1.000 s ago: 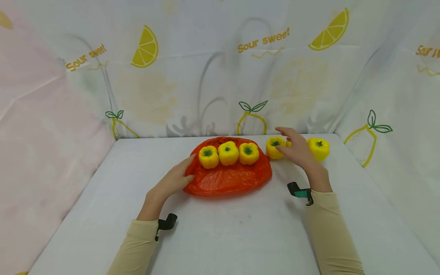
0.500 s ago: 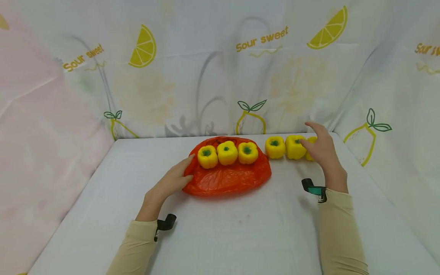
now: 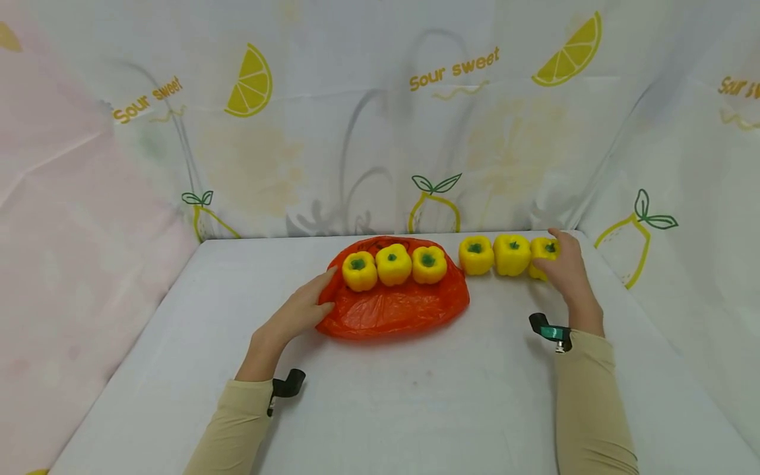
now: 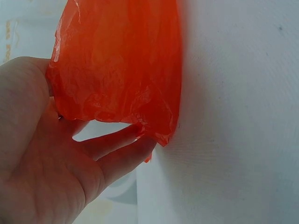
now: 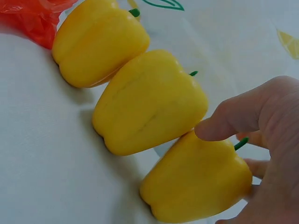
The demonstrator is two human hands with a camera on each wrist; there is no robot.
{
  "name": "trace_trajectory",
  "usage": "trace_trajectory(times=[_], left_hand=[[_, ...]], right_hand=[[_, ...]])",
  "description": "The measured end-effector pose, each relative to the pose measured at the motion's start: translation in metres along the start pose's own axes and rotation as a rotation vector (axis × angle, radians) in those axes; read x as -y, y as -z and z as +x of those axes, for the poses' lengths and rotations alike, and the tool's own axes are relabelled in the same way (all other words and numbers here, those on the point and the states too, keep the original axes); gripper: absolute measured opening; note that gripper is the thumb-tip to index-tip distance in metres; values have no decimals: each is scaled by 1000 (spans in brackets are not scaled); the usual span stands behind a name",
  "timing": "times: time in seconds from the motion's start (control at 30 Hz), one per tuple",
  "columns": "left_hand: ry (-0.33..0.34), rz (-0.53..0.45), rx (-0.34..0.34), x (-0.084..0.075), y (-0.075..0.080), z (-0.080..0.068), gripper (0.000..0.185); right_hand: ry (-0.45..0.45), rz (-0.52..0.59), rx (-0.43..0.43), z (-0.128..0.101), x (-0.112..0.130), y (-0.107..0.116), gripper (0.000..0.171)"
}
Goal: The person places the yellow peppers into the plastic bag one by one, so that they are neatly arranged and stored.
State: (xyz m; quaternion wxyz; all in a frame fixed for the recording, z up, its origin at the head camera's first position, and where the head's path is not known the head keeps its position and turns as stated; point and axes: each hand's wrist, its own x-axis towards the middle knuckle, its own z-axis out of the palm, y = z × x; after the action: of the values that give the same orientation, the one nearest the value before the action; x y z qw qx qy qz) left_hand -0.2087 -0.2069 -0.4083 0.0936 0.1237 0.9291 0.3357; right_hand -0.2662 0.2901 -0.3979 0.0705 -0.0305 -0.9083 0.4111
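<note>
A red plastic bag (image 3: 392, 310) lies on the white table, with three yellow bell peppers (image 3: 394, 264) in a row on it. At its left end, my left hand (image 3: 297, 307) holds the bag's edge; in the left wrist view the fingers (image 4: 124, 156) reach to the bag's lower corner. To the right of the bag stand three more yellow bell peppers, a left one (image 3: 476, 255), a middle one (image 3: 512, 254) and a right one (image 5: 196, 182). My right hand (image 3: 570, 270) grips the right pepper, thumb on its near side and fingers behind it, partly hidden.
The white tabletop (image 3: 427, 409) spreads in front of the bag. A fabric backdrop (image 3: 332, 132) with lemon prints rises directly behind the peppers, and side cloths stand left and right. The middle pepper stands close beside the gripped one.
My right hand has moved right past the middle pepper to the rightmost one and closed round it. My left hand stays at the bag's edge, and the peppers keep their places.
</note>
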Motion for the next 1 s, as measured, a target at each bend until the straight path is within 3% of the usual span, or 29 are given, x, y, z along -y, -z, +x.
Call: trace_trajectory(times=[0.37,0.57,0.77,1.0], left_hand=[[-3,1,1,-1,1,0,70],[-11,3,-8,-2,2,-1,71],[-7,-5,-2,-3,2,-2,71],[-8,2,7,-2,2,-2,70]], right_hand=[[-119,149,-41,-2,-14,-9,85],[-131,215,-59,-4,-13,-11,87],[-167,207,-108,-5,-12,-12,89],[-92,136,-182,-8,-2,-4,84]])
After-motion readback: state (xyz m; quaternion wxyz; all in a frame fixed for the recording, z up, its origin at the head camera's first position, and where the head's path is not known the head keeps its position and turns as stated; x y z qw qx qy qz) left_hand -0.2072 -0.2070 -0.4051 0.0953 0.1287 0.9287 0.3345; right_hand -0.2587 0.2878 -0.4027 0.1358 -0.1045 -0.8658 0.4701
